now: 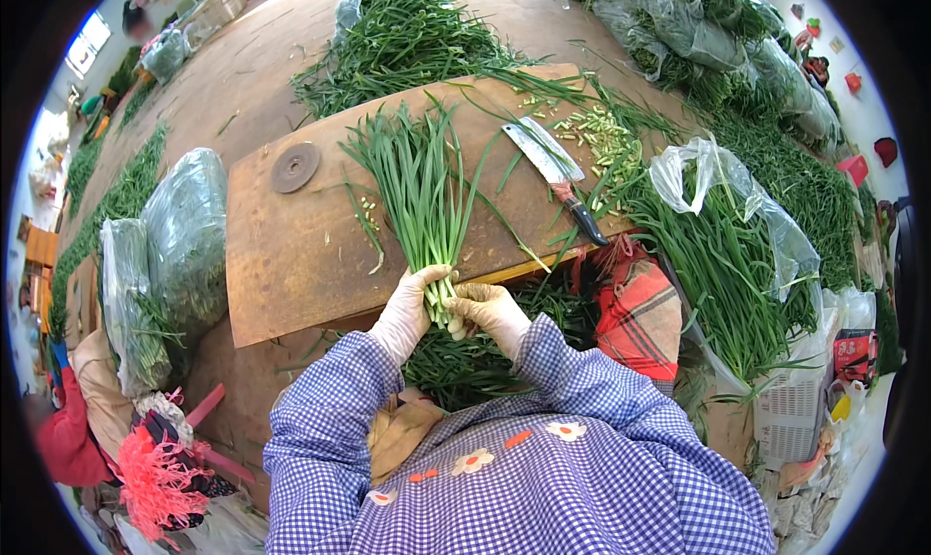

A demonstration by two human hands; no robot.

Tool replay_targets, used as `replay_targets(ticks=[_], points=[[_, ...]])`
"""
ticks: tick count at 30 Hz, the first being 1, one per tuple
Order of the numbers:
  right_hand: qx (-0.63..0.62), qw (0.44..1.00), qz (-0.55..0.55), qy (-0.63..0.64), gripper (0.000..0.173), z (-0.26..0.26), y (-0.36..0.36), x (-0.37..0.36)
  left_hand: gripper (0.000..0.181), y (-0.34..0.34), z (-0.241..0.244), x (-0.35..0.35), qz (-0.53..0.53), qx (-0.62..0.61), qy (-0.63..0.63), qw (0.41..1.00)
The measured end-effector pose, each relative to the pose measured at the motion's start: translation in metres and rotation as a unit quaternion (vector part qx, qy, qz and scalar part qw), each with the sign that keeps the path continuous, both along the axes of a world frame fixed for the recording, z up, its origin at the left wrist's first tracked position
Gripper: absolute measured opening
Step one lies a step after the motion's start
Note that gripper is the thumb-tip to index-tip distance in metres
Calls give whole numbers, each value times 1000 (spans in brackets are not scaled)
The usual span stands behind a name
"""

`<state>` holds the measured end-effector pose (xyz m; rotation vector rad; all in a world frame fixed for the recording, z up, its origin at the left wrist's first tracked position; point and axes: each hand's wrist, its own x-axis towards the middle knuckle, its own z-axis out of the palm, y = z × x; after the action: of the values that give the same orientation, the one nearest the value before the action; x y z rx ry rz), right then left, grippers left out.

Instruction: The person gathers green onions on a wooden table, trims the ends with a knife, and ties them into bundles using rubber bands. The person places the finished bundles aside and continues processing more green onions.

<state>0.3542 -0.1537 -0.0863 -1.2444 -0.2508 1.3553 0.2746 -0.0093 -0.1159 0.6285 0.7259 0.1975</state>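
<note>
In my gloved left hand (409,309) is a bunch of garlic chives (418,191), held near the pale stem ends with its leaves fanned away from me over the wooden board (291,264). My right hand (489,313), also gloved, pinches at the stem ends between thumb and fingers. A cleaver (542,148) with a dark handle lies on the board to the right, its handle towards me. Cut stem pieces (604,140) are scattered beyond it. A round grinding disc (294,168) rests at the board's left.
A large heap of chives (414,39) lies behind the board. Plastic-wrapped bundles (185,228) stand at left; stacked bags (676,24) fill the far right. An opened bag of chives (734,286) is close on my right, beside red plaid cloth (640,315). Another person's red sleeve (69,431) shows at lower left.
</note>
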Motion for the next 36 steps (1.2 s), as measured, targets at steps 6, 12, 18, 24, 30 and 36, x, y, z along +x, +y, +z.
replay_targets(ticks=[6,12,18,24,30,36], points=[[23,999,-27,31,16,-9,3,-4,28,3,-12,2,3,-44,6,999],[9,999,-23,-29,18,-2,8,-4,33,-2,-3,6,33,-97,-26,994],[-10,999,-15,-40,10,4,-1,5,27,-4,2,10,20,-61,-5,998],[7,991,15,-134,11,32,-41,39,28,19,38,-8,-1,28,1,1000],[-63,950,-279,-126,13,-42,-112,80,18,74,70,-52,145,69,-109,981],[-147,944,-293,-33,42,-65,-120,70,9,114,42,-95,322,190,96,922]])
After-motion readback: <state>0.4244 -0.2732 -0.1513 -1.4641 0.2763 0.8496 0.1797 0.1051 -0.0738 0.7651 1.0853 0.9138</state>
